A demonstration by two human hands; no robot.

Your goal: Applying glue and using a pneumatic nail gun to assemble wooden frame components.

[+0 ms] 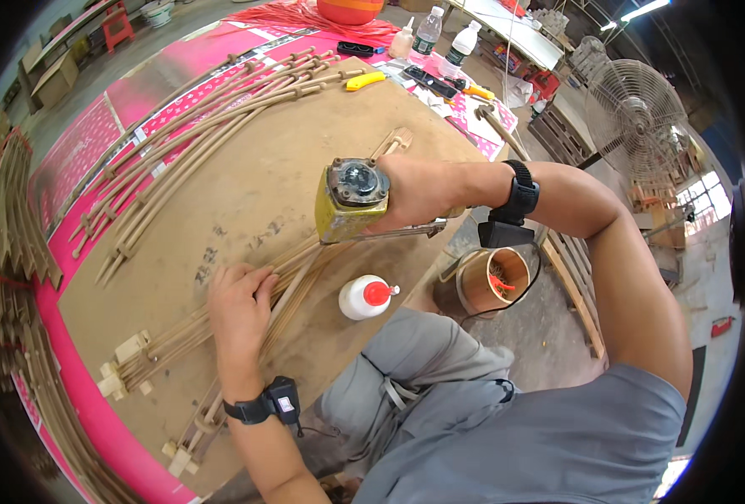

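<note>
Brown table (305,151): R hand (414,189) grips yellow tool (339,220), L hand (239,311) holds rods (179,336); this set's prob. unfinished, far bundle's (213,144) status unclear.

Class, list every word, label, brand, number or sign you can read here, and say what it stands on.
No text is clear enough to quote.
Brown board: dark handwritten marks, too blurred to read.
Two clear bottles: labels, too small to read.
Black wristband: white tag, too small to read.
</note>
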